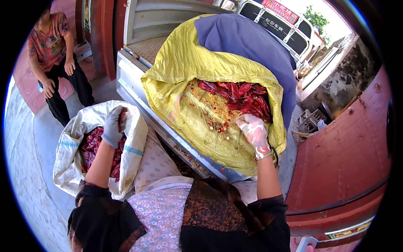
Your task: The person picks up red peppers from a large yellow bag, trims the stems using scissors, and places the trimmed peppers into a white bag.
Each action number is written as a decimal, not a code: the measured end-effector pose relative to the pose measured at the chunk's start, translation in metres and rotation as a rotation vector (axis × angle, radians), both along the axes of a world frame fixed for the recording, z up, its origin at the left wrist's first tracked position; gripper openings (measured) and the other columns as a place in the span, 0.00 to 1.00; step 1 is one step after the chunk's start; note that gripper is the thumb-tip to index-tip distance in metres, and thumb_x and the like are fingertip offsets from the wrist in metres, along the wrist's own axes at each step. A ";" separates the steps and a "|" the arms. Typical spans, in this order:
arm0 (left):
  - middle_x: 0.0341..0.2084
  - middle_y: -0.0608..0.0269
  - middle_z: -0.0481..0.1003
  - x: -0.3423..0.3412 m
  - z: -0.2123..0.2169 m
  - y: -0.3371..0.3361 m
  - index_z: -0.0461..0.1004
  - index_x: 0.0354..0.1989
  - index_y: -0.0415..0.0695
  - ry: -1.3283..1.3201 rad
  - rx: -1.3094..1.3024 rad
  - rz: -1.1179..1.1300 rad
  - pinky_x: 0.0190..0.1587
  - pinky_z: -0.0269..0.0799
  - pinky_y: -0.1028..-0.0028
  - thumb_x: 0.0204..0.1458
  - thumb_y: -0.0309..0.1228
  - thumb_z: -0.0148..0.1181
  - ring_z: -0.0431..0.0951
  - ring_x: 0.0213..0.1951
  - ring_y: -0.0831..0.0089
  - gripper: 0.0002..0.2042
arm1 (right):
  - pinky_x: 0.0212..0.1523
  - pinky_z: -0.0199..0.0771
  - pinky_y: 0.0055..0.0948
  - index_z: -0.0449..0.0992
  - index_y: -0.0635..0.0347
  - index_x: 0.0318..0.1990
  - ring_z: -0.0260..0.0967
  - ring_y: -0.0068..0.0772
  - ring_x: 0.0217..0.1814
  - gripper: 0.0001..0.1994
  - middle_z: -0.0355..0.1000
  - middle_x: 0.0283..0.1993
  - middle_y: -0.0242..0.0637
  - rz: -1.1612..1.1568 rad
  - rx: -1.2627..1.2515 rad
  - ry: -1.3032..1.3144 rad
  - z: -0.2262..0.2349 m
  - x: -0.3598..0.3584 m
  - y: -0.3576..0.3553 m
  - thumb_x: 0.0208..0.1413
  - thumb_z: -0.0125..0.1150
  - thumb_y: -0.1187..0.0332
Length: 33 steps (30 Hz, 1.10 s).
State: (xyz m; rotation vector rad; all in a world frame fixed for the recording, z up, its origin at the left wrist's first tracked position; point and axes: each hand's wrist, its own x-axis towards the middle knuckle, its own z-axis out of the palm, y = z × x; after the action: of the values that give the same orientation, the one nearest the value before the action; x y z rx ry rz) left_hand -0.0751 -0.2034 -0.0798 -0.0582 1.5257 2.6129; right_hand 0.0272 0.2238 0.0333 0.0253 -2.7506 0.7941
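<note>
The person's left hand (112,128), in a grey glove, is over the open mouth of the white sack (73,168), close to its top edge. The fingers are curled shut around a small bunch of dried red chillies (93,145), and more of them fill the sack under the hand. The white sack stands on the pale ground (29,168) at the person's left, with its rim folded down all round, and its right side touches the person's knee. The right hand (253,131), in a white glove with pink stains, reaches into the yellow sack (184,63). This big sack lies on its side on the truck bed (145,48), and its mouth hangs over the bed's near edge. The fingers are bent down onto seeds and bits on the sack's lower lip; whether they grip anything cannot be told. A pile of red chillies (241,94) sits deeper in, just past the hand. A blue cloth (247,40) covers the sack's far side. Another person (54,54) stands well apart at the far left, with bare ground between them. A red door (348,147) closes in the right side.
</note>
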 end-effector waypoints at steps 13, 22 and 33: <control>0.41 0.41 0.72 0.006 -0.103 -0.068 0.62 0.53 0.34 0.151 -1.247 0.238 0.48 0.66 0.63 0.46 0.40 0.55 0.72 0.46 0.50 0.28 | 0.32 0.71 0.28 0.76 0.58 0.22 0.72 0.32 0.29 0.05 0.73 0.25 0.38 -0.226 0.504 0.076 -0.050 -0.131 0.053 0.44 0.58 0.68; 0.47 0.45 0.70 0.032 -0.049 0.002 0.61 0.54 0.36 0.388 -0.915 0.145 0.52 0.64 0.66 0.49 0.36 0.55 0.70 0.50 0.57 0.26 | 0.39 0.72 0.32 0.80 0.50 0.33 0.71 0.37 0.38 0.07 0.75 0.34 0.34 -0.038 0.533 0.061 -0.030 -0.102 0.060 0.45 0.60 0.64; 0.50 0.52 0.66 0.056 0.043 0.132 0.57 0.58 0.35 0.397 -0.360 -0.332 0.54 0.62 0.71 0.50 0.31 0.57 0.67 0.52 0.67 0.27 | 0.25 0.62 0.15 0.73 0.67 0.43 0.63 0.15 0.25 0.15 0.72 0.30 0.30 -0.222 -0.574 0.173 0.014 -0.081 0.057 0.47 0.64 0.72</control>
State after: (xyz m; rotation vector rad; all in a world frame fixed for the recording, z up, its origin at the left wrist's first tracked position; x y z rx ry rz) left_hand -0.0193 -0.0709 -0.0372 0.6580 1.9147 2.1505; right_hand -0.0535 0.2810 0.0477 -0.3046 -2.2243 1.4011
